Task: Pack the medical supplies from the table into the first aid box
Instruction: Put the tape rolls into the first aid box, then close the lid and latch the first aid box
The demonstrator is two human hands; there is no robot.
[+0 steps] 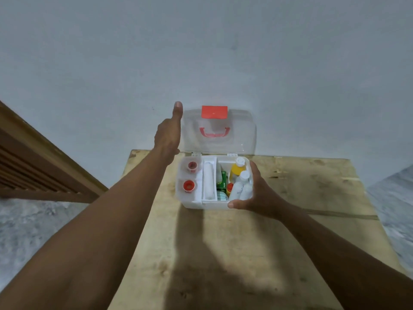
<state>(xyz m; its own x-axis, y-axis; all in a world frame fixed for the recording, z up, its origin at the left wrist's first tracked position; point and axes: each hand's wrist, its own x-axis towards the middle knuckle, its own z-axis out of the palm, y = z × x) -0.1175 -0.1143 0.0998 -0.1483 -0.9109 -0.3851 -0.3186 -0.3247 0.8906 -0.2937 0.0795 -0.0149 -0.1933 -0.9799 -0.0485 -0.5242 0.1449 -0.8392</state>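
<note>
The white first aid box [192, 203] stands open on the wooden table [223, 253]. Its clear lid [241, 139], with a red latch and red handle, is upright against the wall. My left hand [167, 135] rests on the lid's left edge, thumb up; the fingers are hidden behind the lid. My right hand [257, 193] grips the box's right front corner. Inside lie a white bandage roll [208, 182], two red-capped round items [189, 185], a yellow bottle [238, 168], white bottles [240, 191] and a green packet [222, 182].
A pale wall rises right behind the box. A brown slatted wooden frame [33, 166] stands at the left beside the table. Grey speckled floor [26, 231] shows on both sides of the table. My arms cast dark shadows across the near tabletop.
</note>
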